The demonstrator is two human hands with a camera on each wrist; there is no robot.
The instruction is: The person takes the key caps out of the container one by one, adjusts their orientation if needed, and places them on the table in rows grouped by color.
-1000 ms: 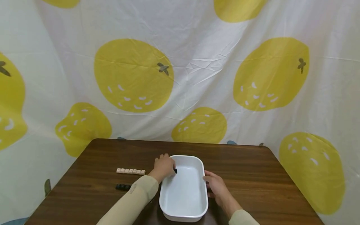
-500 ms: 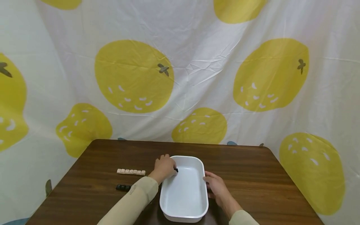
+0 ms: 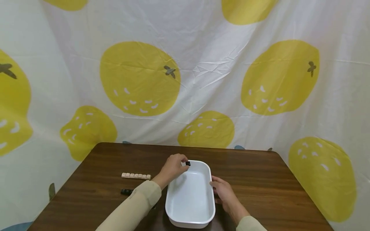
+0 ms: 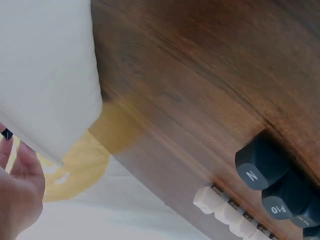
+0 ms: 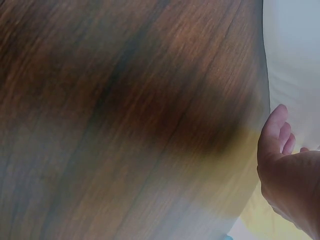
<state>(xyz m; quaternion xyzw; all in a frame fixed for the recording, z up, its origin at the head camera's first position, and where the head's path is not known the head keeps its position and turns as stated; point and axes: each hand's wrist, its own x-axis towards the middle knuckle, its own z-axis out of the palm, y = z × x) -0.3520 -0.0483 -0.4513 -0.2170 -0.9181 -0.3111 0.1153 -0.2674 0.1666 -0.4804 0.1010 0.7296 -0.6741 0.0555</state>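
My left hand [image 3: 174, 166] pinches a small black keycap [image 3: 188, 163] between thumb and fingers, over the far left part of a white rectangular tray [image 3: 190, 195]. In the left wrist view the same keycap [image 4: 7, 134] shows at the fingertips, beside the tray wall. My right hand [image 3: 226, 194] holds the tray's right side, its thumb at the rim and the other fingers along the outer wall. That wall [image 5: 295, 55] also appears in the right wrist view. The inside of the tray shows only its white bottom.
Left of the tray, a row of cream keycaps [image 3: 136, 175] lies on the dark wooden table [image 3: 254, 173]. Nearer me, a row of black keycaps [image 3: 126, 192] is partly hidden by my left sleeve. A lemon-print cloth [image 3: 208, 89] hangs behind the table.
My left hand has lifted and moved away from me and to the right, carrying the black keycap from low inside the tray to its far rim. The right hand stays at the tray's side.
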